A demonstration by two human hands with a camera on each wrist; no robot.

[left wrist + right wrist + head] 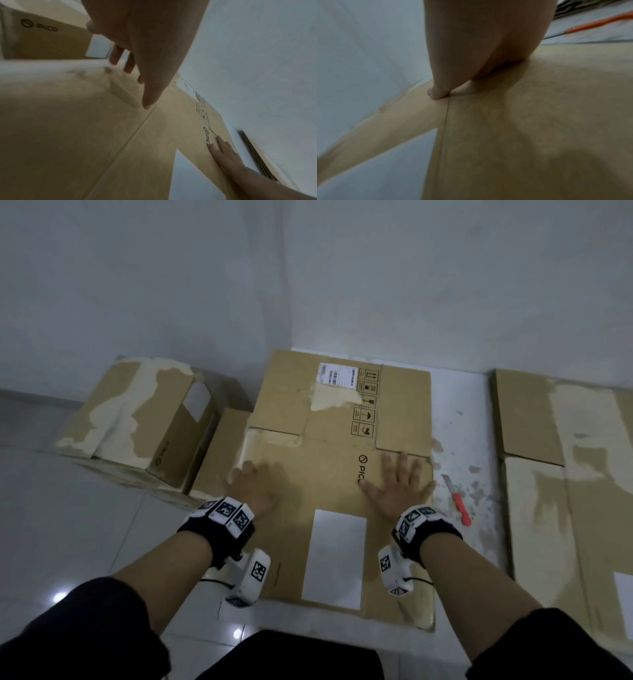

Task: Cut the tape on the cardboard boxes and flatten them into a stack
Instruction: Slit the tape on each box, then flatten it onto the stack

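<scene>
The flattened cardboard box (339, 474) lies on the floor (85, 525) in the middle of the head view, both palms pressing on it. At three o'clock lie more flattened boxes (565, 474); at nine o'clock stands an unflattened box (144, 419). The left hand (255, 486) has its grip spread flat near the sheet's nine o'clock edge; the right hand (397, 487) is likewise splayed near the three o'clock edge. An orange utility knife (457, 499) rests on the floor just beside the right hand
</scene>
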